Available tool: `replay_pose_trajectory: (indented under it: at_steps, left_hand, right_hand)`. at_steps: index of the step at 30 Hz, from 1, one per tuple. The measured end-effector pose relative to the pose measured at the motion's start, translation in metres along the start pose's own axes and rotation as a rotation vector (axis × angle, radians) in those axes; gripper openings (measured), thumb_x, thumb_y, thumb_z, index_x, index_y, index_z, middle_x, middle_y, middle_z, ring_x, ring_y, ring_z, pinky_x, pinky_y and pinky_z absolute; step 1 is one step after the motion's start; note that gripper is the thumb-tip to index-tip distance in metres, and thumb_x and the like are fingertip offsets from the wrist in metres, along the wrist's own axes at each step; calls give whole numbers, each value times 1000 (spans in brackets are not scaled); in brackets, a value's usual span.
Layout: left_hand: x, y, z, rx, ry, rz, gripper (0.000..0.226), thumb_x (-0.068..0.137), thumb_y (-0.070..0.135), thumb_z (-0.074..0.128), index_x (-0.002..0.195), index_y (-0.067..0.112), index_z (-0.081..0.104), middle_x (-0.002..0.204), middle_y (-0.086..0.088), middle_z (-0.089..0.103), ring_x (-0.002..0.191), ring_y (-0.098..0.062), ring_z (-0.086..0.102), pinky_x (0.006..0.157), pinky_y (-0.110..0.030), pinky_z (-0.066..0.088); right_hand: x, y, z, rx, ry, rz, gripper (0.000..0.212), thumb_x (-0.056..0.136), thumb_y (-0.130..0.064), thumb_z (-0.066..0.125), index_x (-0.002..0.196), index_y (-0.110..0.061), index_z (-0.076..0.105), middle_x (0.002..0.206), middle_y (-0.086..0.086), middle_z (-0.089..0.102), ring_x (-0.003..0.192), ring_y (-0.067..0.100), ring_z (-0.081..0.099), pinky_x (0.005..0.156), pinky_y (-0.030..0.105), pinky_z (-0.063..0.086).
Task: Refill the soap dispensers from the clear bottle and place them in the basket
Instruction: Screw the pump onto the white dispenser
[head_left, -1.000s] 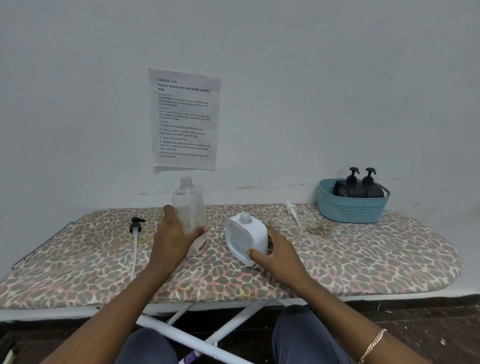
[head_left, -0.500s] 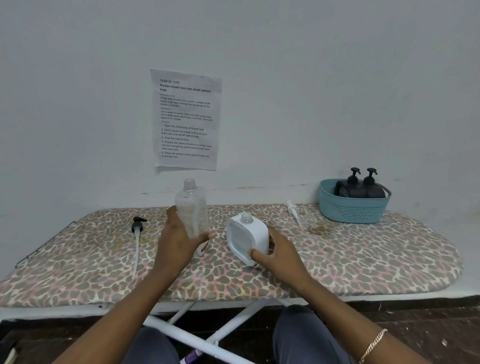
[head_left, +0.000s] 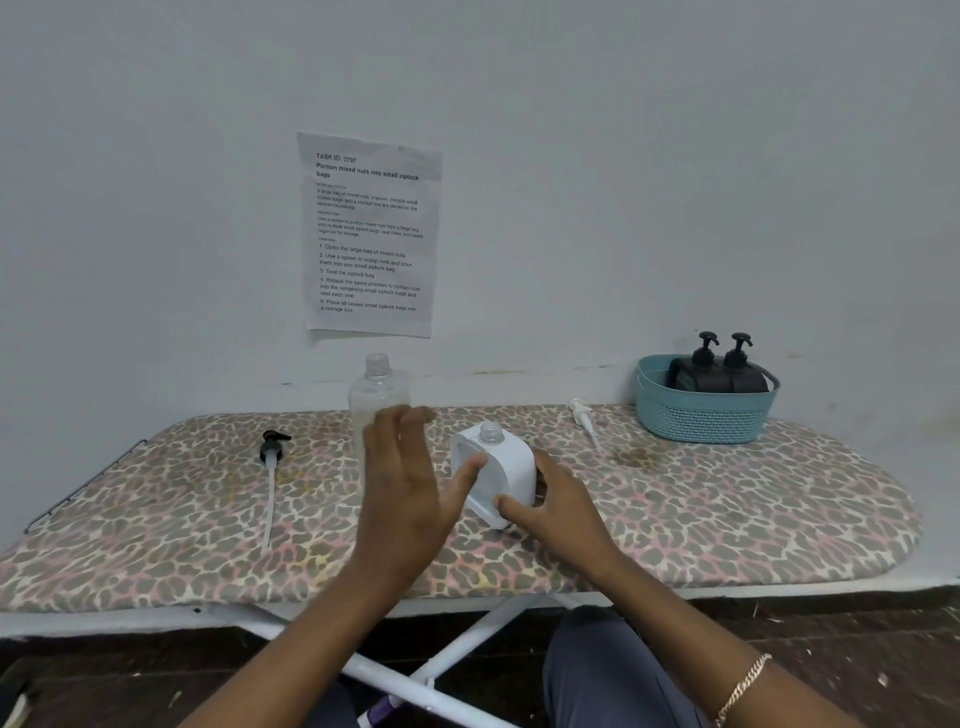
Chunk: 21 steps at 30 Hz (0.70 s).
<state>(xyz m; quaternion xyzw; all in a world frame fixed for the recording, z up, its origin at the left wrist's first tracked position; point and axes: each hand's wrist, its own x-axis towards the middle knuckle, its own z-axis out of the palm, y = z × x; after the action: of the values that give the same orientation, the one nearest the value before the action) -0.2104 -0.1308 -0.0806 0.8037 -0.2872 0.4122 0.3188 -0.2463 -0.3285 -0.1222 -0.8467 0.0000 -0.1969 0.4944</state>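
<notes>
- Head view: my left hand (head_left: 410, 483) was raised over the leopard-print ironing board (head_left: 727, 504), its fingers straight and spread, holding nothing (it was blurred, so I cannot tell whether the thumb touched anything).
- Just behind that hand, the clear plastic bottle (head_left: 376, 389) stood upright on the board with its neck uncapped; my fingers hid its lower part.
- My right hand (head_left: 558, 506) gripped the white square plastic soap dispenser (head_left: 511, 465), thumb on its near lower corner and fingers curled round the back.
- That dispenser was tilted, rested on the board near the middle, and its clear threaded neck was uncovered.
- The white plastic pump head (head_left: 582, 415) lay on the board between the dispenser and the basket, apart from both.
- The black pump head with a long white tube (head_left: 272, 447) lay well off to the left.
- The teal woven plastic basket (head_left: 701, 415) sat at the back right of the board.
- Two black pump-topped soap dispensers (head_left: 698, 376) stood inside it, side by side.
- A printed paper sheet (head_left: 369, 234) hung on the pale wall above the bottle.
- A gold chain bracelet (head_left: 743, 686) circled my right wrist.
</notes>
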Motion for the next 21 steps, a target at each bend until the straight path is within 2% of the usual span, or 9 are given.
replay_pose_trajectory:
  at_steps: [3, 5, 8, 10, 12, 15, 17, 19, 21]
  left_hand:
    - [-10, 6, 14, -151, -201, -184, 61, 93, 51, 72, 134, 12, 50, 124, 0, 48, 113, -17, 54, 91, -27, 48]
    - [-15, 10, 25, -223, -301, -312, 70, 92, 57, 70, 143, 15, 48, 133, 2, 51, 119, -16, 55, 95, -32, 51]
    - [-19, 11, 40, -253, -398, -425, 82, 88, 64, 70, 151, 19, 43, 143, 3, 53, 125, -16, 54, 101, -39, 51]
    - [-21, 11, 47, -278, -407, -454, 88, 84, 71, 67, 152, 22, 42, 142, 5, 56, 125, -16, 56, 100, -40, 53]
    - [-22, 11, 53, -293, -398, -464, 85, 84, 70, 68, 151, 23, 43, 139, 4, 58, 122, -16, 58, 97, -40, 54]
    - [-21, 9, 59, -290, -390, -467, 81, 85, 59, 76, 149, 22, 45, 136, 3, 58, 121, -17, 57, 95, -38, 52]
    - [-19, 9, 61, -283, -403, -470, 87, 78, 62, 78, 148, 23, 45, 135, 4, 57, 120, -17, 57, 93, -39, 53]
    - [-20, 8, 63, -292, -404, -485, 90, 70, 66, 76, 145, 25, 47, 130, 6, 58, 115, -16, 58, 87, -38, 54]
    - [-19, 8, 62, -322, -386, -492, 86, 69, 61, 80, 141, 26, 48, 124, 7, 60, 109, -15, 60, 77, -30, 53]
  right_hand:
    - [-2, -1, 0, 20, 11, -6, 57, 83, -43, 81, 134, -34, 57, 113, -18, 69, 97, 0, 68, 78, 28, 62]
    - [-4, -3, 3, 42, 29, -9, 51, 83, -42, 81, 129, -34, 61, 107, -17, 71, 93, -1, 69, 76, 29, 62]
    - [-6, -5, 10, -5, 53, -31, 42, 83, -30, 76, 122, -29, 61, 102, -14, 69, 88, -1, 66, 71, 22, 57]
    - [-6, -5, 16, -49, 52, -44, 36, 84, -18, 73, 116, -26, 57, 100, -11, 66, 86, 1, 64, 67, 20, 54]
    - [-5, -4, 20, -99, 40, -52, 36, 84, -10, 71, 111, -26, 53, 102, -8, 63, 87, 5, 63, 69, 23, 56]
    - [-2, -2, 20, -124, 22, -48, 39, 83, -10, 73, 112, -26, 51, 105, -8, 62, 93, 2, 62, 71, 19, 54]
    - [-1, -3, 17, -106, -12, -35, 43, 79, -8, 73, 113, -25, 52, 108, -8, 62, 95, 1, 61, 73, 19, 54]
    - [-1, -5, 14, -95, -61, -17, 48, 75, -5, 71, 114, -25, 51, 111, -6, 61, 96, 3, 61, 76, 26, 56]
    - [0, -6, 12, -90, -103, -5, 49, 75, -3, 69, 114, -25, 50, 111, -6, 62, 94, 5, 63, 77, 33, 58]
